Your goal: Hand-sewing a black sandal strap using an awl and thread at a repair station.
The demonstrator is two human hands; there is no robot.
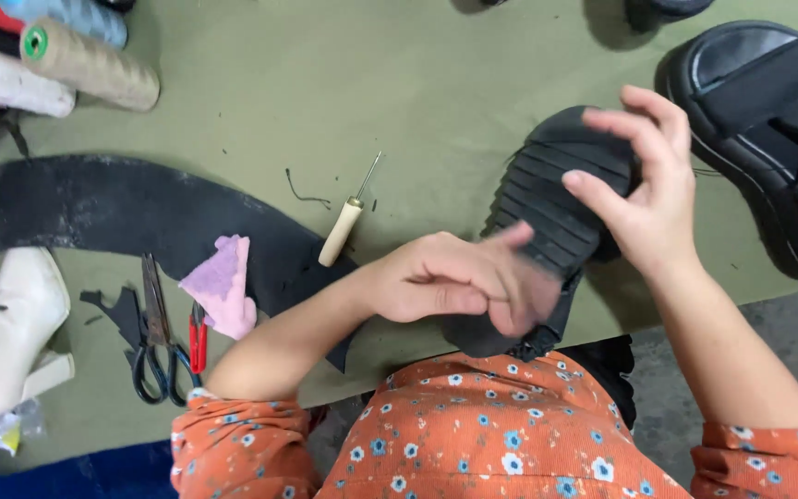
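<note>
- I see the black shoe (547,199) held sole-up over the near edge of the green table (417,83), ribbed tread facing the camera, toe end pointing away.
- Right hand (644,194) grips the toe end: fingers curled over the far edge, thumb pressed flat on the tread.
- Left hand (459,282) sits on the heel end, fingers bunched together; it's motion-blurred, so I cannot tell whether it pinches something or just presses on the sole.
- Both sleeves are orange with a small flower print.
- Awl (345,222) with a pale wooden handle lies on the table just left of the shoe, metal tip pointing away, apart from both hands.
- Black sheet of sole material (122,208) spreads across the left half of the table; a pink cloth scrap (222,282) lies on it.
- Scissors (154,337) and small red-handled snips (197,340) lie side by side at the near left.
- White laced boot (2,323) at the left edge.
- Thread cones (85,60) stacked at the top left corner.
- Second black shoe (768,139) at the top right, well apart from the hands.
</note>
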